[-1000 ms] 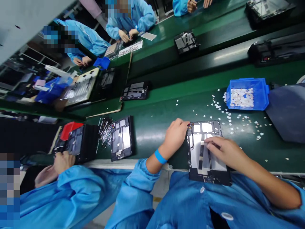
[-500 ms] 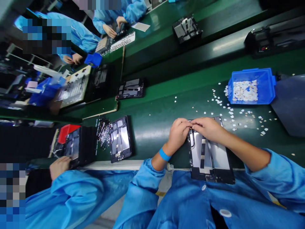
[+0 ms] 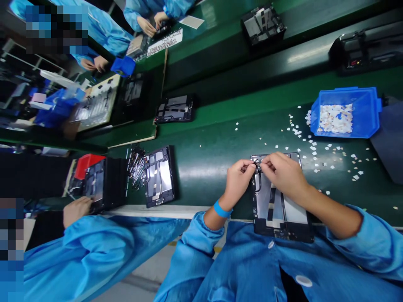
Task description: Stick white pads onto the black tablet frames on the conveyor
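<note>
A black tablet frame (image 3: 280, 209) with silver inner panels lies on the green belt (image 3: 204, 155) in front of me, its near end over the table edge. My left hand (image 3: 239, 180) and my right hand (image 3: 283, 172) meet at the frame's far left corner. The fingertips of both are pinched together there on a small part that I cannot make out. My left wrist carries a blue band (image 3: 222, 209).
A blue bin (image 3: 346, 112) of small white pieces stands at the right, with several pieces scattered on the belt around it. Another frame (image 3: 160, 176) lies to my left beside a co-worker's hand (image 3: 77, 209) and red tray (image 3: 86, 163). More frames (image 3: 174, 109) and people sit farther off.
My right hand has moved from the middle of the frame up to its far left corner, meeting my left hand. The view has shifted slightly.
</note>
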The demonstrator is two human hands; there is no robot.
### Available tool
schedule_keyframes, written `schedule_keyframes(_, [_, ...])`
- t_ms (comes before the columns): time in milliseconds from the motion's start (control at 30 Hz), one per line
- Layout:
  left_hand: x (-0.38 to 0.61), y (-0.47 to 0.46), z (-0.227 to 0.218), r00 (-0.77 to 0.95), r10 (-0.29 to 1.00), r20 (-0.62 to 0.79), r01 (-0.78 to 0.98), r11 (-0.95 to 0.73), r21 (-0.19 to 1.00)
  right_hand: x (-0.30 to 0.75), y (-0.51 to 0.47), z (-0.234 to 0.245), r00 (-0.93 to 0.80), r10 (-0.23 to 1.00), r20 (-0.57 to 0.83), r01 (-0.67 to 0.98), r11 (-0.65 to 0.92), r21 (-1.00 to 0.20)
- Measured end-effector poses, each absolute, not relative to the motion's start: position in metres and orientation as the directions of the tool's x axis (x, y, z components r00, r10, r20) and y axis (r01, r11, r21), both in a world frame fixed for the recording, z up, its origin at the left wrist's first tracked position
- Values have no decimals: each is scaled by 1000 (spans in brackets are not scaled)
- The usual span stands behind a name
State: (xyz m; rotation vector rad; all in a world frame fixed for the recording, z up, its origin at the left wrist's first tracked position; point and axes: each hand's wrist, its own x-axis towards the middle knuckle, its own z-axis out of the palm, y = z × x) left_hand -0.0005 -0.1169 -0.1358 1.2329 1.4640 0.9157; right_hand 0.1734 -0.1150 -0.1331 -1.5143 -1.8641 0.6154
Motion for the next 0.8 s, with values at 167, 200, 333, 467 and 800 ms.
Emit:
schedule_keyframes(167, [-1, -124, -132, 14, 997, -73, 384, 62, 921, 172, -119, -137, -177, 960, 216, 709, 277, -649])
schedule_keyframes(200, [-2, -126, -130, 38, 999, -17, 448, -2, 894, 171, -119, -138, -185, 958, 220, 713, 285, -640])
schedule_keyframes(333, [-5, -128, -123, 147, 979, 138, 624, -200, 756, 171, -119, -137, -234, 949, 213, 720, 316, -618])
schedule_keyframes(467, [-7, -126, -124, 73, 996, 55, 591, -87, 802, 171, -118, -134, -267, 940, 211, 717, 340, -608])
schedule_keyframes(800, [-9, -123, -131, -10, 990, -141, 334, 136, 933, 165, -126, -133, -276, 873, 401, 753, 456, -474])
